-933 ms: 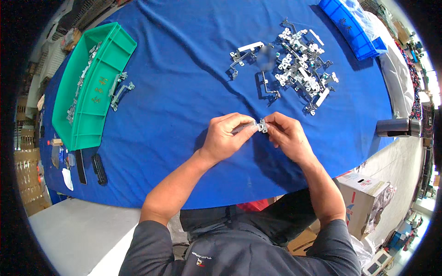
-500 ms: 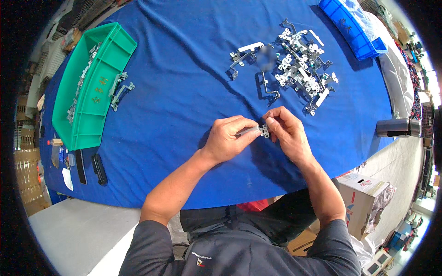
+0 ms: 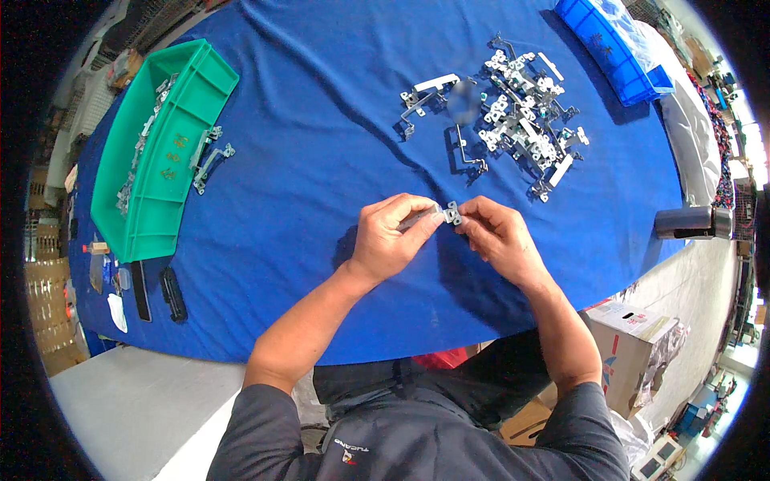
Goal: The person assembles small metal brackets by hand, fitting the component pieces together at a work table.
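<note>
Over the middle of the blue cloth, a small silvery metal bracket with holes in its end plate is held between my two hands. My left hand pinches its body between thumb and fingers, which cover most of it. At the bracket's right end, the thumb and fingertips of my right hand are closed on its edge; whether a smaller piece is between them cannot be made out. Beyond my hands lies a loose pile of similar metal brackets, with a few single ones to its left.
At the left stands a green bin with metal brackets inside, and two more brackets lie beside it. A blue bin sits far right. A black cylindrical object is at the right edge. Small dark tools lie near left.
The bracket has shifted slightly up and left and turned, so its holed end plate shows more. My right fingers have moved lower along its right end.
</note>
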